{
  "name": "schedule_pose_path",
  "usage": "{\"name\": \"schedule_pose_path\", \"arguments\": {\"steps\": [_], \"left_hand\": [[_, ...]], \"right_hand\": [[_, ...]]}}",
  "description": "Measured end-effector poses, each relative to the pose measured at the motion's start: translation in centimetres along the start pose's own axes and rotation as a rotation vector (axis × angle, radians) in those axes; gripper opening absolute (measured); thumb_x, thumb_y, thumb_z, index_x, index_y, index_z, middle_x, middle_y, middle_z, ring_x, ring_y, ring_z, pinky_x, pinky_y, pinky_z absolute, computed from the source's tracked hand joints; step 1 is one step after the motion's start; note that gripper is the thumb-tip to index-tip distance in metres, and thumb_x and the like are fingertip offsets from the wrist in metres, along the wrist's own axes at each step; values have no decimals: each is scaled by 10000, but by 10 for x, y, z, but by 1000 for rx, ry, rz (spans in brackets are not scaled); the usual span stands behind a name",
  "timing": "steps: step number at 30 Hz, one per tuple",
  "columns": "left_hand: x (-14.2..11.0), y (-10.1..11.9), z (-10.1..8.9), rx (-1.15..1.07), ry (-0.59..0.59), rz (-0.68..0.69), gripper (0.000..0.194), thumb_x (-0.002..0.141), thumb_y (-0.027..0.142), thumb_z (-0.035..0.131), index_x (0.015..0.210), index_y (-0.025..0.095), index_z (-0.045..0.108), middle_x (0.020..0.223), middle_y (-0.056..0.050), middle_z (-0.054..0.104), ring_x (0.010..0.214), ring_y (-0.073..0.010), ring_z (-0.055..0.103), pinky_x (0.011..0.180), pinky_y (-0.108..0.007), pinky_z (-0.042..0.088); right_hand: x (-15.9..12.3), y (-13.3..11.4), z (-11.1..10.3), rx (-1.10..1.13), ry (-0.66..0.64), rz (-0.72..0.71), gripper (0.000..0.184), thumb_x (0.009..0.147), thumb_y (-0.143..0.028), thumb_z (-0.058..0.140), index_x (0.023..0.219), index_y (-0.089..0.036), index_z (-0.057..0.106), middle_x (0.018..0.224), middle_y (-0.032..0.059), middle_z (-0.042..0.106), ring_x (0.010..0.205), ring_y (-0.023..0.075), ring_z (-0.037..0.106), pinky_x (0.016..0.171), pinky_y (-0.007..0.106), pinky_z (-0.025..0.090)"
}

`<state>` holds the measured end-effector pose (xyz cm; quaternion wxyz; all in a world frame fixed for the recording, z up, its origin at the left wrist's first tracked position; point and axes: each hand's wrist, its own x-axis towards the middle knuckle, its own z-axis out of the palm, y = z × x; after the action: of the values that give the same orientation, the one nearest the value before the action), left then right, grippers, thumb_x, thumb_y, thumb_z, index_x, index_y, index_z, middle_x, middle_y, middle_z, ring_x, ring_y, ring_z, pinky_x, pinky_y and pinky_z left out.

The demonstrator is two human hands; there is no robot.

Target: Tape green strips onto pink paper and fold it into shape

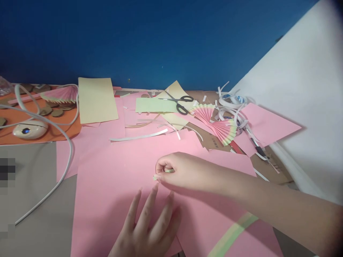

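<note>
My right hand reaches in from the right over a large sheet of pink paper. Its fingers are curled in a pinch around a short, pale green stick-like piece, mostly hidden by them; its exact kind is unclear. My left hand rests on the pink paper just below, fingers spread, holding nothing. A yellow and green band runs across the pink paper at the lower right, partly behind my right forearm.
Black-handled scissors lie on paper offcuts at the back. Beside them is a pleated pink fan. Yellow sheets stand back left, near a white device with a cable. A pen and curled white strips lie at right.
</note>
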<state>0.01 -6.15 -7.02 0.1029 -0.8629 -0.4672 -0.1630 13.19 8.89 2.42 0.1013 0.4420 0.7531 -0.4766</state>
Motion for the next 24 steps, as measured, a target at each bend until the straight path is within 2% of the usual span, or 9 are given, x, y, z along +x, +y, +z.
{"name": "schedule_pose_path", "arguments": {"steps": [4, 11, 15, 18, 24], "left_hand": [[-1, 1, 0, -5, -7, -17, 329, 826, 345, 512, 1148, 306, 566, 1370, 3, 428, 1329, -402, 192, 1075, -588, 185], [0, 4, -7, -15, -44, -59, 378, 787, 370, 584, 1163, 329, 572, 1366, 23, 457, 1337, -364, 220, 1108, -565, 164], [0, 3, -7, -34, -49, -62, 369, 800, 337, 572, 1170, 325, 567, 1360, 23, 468, 1331, -357, 243, 1109, -563, 161], [0, 2, -6, -45, -38, -52, 356, 813, 326, 554, 1169, 309, 566, 1366, 18, 459, 1344, -368, 188, 1108, -565, 150], [1, 2, -7, -35, -33, -39, 353, 818, 339, 542, 1169, 305, 560, 1389, 24, 422, 1349, -380, 151, 1115, -553, 141]], "right_hand": [[0, -3, 1, -25, 30, 4, 159, 794, -287, 477, 697, -201, 570, 677, -38, 587, 555, 91, 481, 482, 205, 308], [0, -5, 2, -1, -1, 45, 157, 799, -278, 478, 722, -192, 584, 745, -11, 610, 585, 109, 501, 503, 218, 306], [1, -6, 5, -29, 51, 57, 141, 789, -252, 486, 698, -190, 574, 735, -9, 617, 598, 114, 504, 503, 218, 295], [1, -6, 6, -41, 61, 40, 141, 788, -247, 486, 693, -194, 574, 729, -13, 621, 600, 112, 503, 503, 218, 291], [2, -4, 5, -34, 31, 1, 152, 793, -264, 473, 697, -197, 569, 737, -17, 630, 601, 114, 515, 491, 220, 305]]}}
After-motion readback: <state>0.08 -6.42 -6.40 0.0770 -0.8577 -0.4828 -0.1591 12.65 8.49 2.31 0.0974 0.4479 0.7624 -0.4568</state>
